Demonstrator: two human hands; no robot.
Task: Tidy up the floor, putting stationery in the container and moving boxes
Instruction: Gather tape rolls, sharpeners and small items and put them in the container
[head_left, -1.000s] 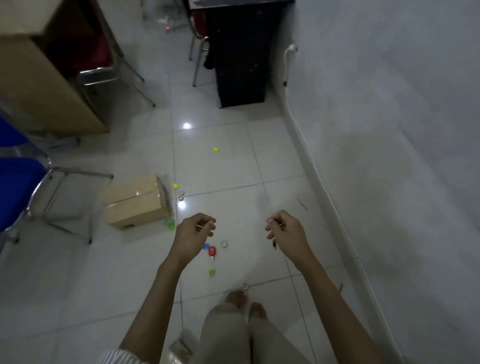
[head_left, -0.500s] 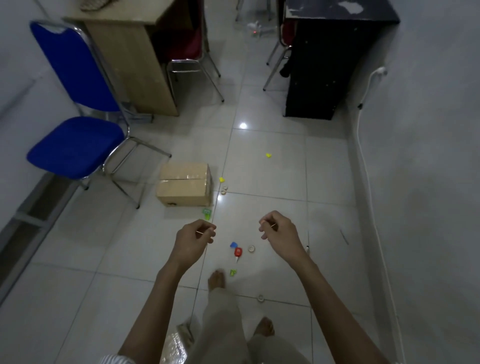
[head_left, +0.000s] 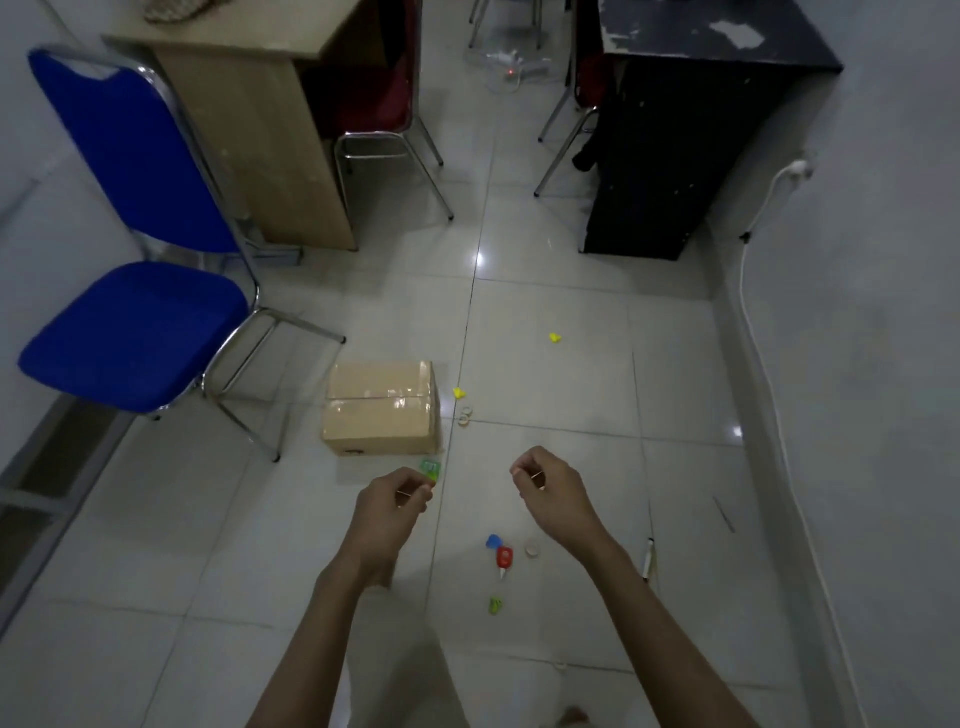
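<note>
Both my hands are raised out in front of me over the tiled floor (head_left: 545, 364), fingers curled in and pinched at the tips. My left hand (head_left: 392, 506) pinches a thin pale stick-like sliver between thumb and forefinger; my right hand (head_left: 545, 491) pinches another the same way; what they are is too small to tell. The taped cardboard box (head_left: 382, 408) sits on the floor at about 11 o'clock from my left hand, with a small green piece (head_left: 431, 469) just beside its near corner. Below and between my hands lie a blue piece (head_left: 493, 541), a red glue-like tube (head_left: 504, 558), a small tape roll (head_left: 533, 549) and another green bit (head_left: 496, 605). A dark pen (head_left: 648, 558) lies at 4 o'clock from my right hand.
</note>
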